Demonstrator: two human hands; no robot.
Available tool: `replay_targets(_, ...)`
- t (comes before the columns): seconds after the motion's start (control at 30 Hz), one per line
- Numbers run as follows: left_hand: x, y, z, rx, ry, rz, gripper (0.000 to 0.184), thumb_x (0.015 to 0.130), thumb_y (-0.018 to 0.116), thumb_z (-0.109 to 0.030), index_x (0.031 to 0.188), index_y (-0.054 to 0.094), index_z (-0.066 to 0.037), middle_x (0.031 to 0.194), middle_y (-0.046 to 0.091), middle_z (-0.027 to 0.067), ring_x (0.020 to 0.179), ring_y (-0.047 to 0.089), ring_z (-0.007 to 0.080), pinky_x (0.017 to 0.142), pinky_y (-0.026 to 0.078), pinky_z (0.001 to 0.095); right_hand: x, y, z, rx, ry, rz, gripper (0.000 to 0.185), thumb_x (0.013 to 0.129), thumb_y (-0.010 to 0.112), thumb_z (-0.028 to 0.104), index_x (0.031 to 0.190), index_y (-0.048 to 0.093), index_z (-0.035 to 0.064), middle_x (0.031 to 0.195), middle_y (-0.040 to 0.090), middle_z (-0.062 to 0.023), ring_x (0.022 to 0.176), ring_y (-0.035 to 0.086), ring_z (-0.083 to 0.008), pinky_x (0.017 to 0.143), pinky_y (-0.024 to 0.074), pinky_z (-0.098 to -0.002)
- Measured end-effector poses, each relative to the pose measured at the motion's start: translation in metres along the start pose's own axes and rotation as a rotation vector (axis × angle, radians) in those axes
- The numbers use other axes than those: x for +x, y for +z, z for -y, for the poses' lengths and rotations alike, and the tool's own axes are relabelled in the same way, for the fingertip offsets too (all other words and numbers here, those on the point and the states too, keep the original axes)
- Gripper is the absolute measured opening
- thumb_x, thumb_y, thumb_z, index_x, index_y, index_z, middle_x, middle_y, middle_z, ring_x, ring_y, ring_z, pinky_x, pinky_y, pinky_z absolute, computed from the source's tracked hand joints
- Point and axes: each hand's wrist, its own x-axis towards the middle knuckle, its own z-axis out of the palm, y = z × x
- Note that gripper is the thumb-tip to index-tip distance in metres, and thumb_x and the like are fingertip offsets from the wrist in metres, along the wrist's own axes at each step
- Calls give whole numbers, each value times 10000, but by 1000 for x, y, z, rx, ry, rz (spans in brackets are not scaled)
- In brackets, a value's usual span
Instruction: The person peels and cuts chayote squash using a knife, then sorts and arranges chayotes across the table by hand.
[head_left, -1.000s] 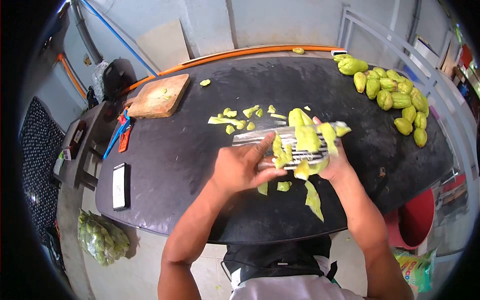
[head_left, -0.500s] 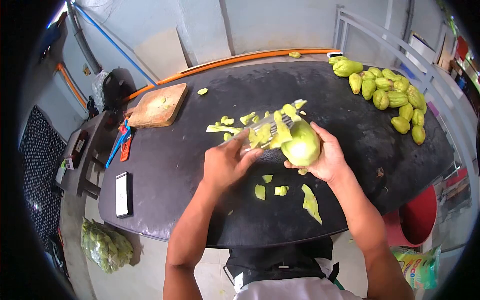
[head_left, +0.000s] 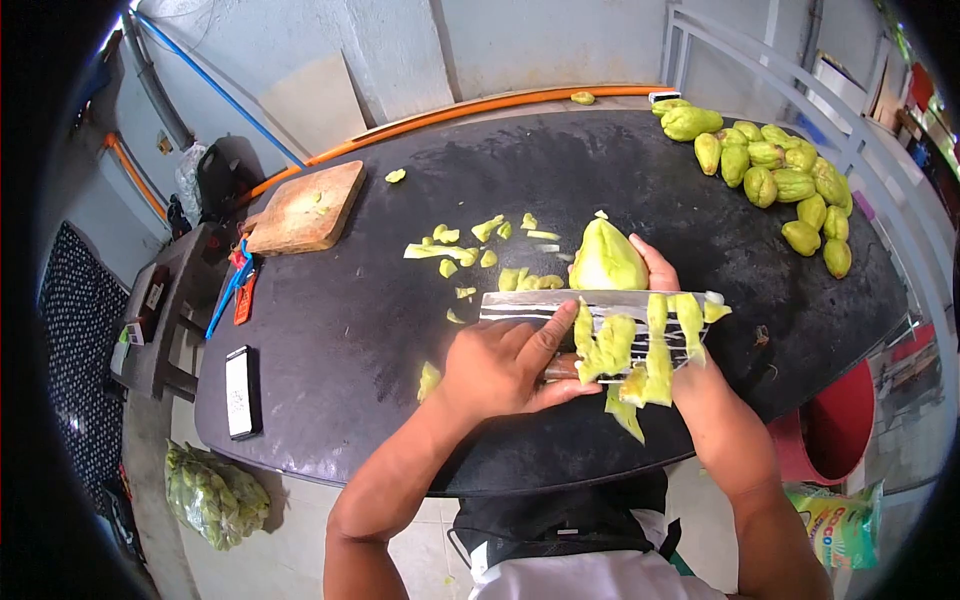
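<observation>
Over the black table (head_left: 330,330), the left hand (head_left: 495,370) clasps a wide metal blade (head_left: 615,298) bearing peelings (head_left: 612,345); the right hand (head_left: 657,267) cups 1 green chayote (head_left: 607,258).

A white top (head_left: 590,578) and black bottoms (head_left: 555,508) are worn, forearms (head_left: 400,450) bare.

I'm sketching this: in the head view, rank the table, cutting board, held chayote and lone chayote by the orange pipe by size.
Black table
Wooden cutting board
Held chayote, partly hidden
Lone chayote
</observation>
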Motion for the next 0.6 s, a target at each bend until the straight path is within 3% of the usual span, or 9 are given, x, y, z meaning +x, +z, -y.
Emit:
replay_targets(0.13, -1, 1, -5, 10, 23, 23, 902, 748, 848, -590, 1389, 641, 9, 698, 658, 30, 588, 677, 185, 616, 584, 331, -5, 3, -2, 3, 8, 89, 401, 1056, 509, 426, 1220, 669, 97, 1130, 737, -103, 1022, 720, -237, 973, 573, -440)
replay_targets(0.37, -2, -1, 4, 58, 1, 7, 909, 740, 852, -588, 1399, 637, 0, 691, 645, 19, 576, 667, 177, 590, 574, 327, 1, -7, 0, 26, 91, 139, 421, 1058, 496, 437, 1230, 666, 93, 1132, 736, -102, 1020, 721, -253, 966, 574, -445)
replay_targets(0.4, -3, 5, 11, 68, 27, -80, 938, 740, 848, -610, 1444, 605, -39, 636, 572, 11, 532, 619, 189, 519, 531, 351, -4, -1, -1, -39, 46, 111, 419, 1068, 474, 428, 1252, 657, 100, 1136, 733, -111, 1027, 721, -263, 966, 574, -442)
replay_targets(0.6, -6, -1, 9, 34, -10, -26, 924, 743, 852, -599, 1435, 608, -38, 712, 653, 37, 589, 675, 219, 561, 563, 359, 0, -2, -1, -61, -58, 140, 404, 1087, 453, 391, 1286, 638, 92, 1205, 711, -120, 1070, 707, -256, 971, 572, -435)
